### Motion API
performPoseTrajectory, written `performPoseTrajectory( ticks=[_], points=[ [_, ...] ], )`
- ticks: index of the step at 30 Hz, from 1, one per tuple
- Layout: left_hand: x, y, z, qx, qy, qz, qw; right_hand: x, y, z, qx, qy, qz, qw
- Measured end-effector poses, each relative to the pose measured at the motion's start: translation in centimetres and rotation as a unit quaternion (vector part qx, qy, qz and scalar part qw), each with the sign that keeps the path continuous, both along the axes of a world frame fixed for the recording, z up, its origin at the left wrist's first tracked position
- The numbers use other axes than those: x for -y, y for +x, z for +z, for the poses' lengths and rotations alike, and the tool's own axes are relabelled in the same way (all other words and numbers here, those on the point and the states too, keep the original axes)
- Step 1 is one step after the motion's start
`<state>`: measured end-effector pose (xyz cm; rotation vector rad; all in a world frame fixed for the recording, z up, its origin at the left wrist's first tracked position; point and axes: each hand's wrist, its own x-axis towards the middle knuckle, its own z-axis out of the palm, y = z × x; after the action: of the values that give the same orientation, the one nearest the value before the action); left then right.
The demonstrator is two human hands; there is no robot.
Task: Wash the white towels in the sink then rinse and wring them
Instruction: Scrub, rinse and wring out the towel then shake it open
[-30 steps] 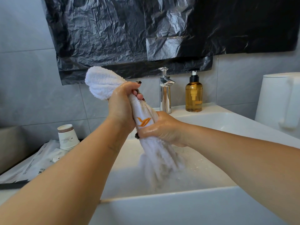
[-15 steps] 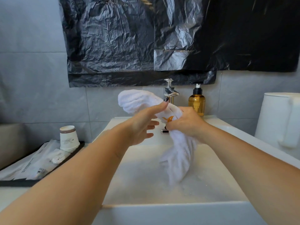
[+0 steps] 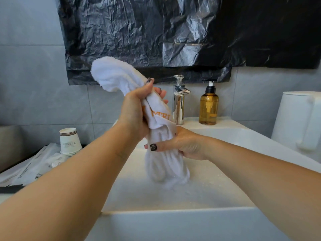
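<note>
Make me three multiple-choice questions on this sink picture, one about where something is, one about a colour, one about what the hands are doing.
1. Where does the soap bottle stand?
A. In the basin
B. On the sink ledge, right of the tap
C. On the tray by the cups

2. What colour is the lettering on the towel?
A. Blue
B. Green
C. Orange

3. How is the towel held?
A. Left hand grips it high, right hand grips it lower
B. It lies flat in the basin, untouched
C. Only one hand grips it

Answers:
1 B: the amber bottle sits on the white ledge beside the chrome tap.
2 C: orange letters show below the left hand.
3 A: both hands curl round the bunched towel above the basin.
</note>
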<state>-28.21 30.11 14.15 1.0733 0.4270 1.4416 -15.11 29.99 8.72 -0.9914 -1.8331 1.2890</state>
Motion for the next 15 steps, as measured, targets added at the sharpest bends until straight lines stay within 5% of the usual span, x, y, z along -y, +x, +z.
performPoseTrajectory(
  ticks=[6,15],
  points=[
    [-0.4,-1.1,0.1,0.098,-0.067,-0.042,0.992,0.5,-2.3,-0.6,-0.076,-0.007,-0.058,0.995],
    [0.2,-1.2,0.8,0.148,-0.027,-0.033,0.988,1.0,-2.9,0.9,0.034,0.138,-0.186,0.972]
  ],
)
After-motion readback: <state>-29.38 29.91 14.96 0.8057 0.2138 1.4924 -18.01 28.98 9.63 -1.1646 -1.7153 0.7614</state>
